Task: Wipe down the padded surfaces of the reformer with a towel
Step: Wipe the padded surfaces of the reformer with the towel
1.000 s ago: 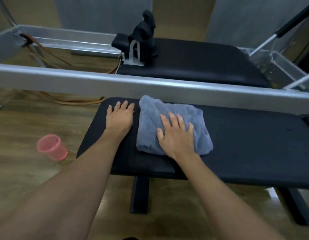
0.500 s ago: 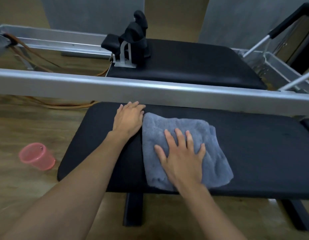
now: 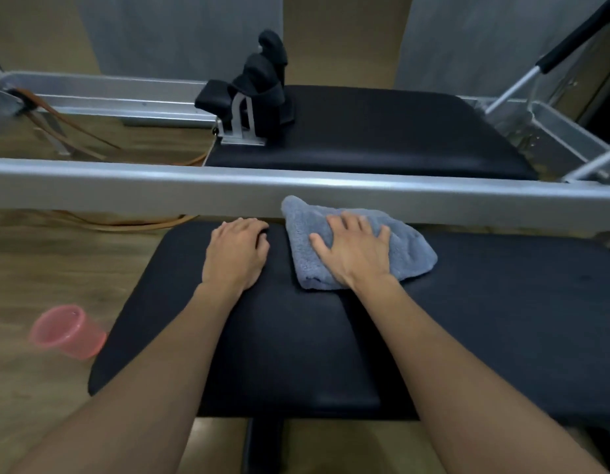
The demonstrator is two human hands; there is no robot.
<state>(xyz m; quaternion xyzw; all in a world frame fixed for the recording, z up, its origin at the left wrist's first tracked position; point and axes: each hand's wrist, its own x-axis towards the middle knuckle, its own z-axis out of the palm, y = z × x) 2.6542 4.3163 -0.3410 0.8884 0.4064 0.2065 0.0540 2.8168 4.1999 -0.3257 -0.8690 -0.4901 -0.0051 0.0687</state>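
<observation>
Head view: the grey towel (image 3: 409,248) is being pressed flat onto the black padded desk (image 3: 502,319) by the right hand (image 3: 353,251). That hand's grip is lying fully open, with fingers spread on top of the cloth rather than closed round it, presumably so that a broad patch is being rubbed under even pressure. The towel is being worked at the pad's far edge, its far corner touching the silver frame rail (image 3: 126,186). The left hand (image 3: 237,253) is being rested palm-down on bare padding just beside the towel, probably as a brace. Its fingers are being bent toward the far edge, and whether that grip is hooking anything cannot be told. The carriage pad (image 3: 382,131) beyond the rail is judged to be awaiting its wipe.
</observation>
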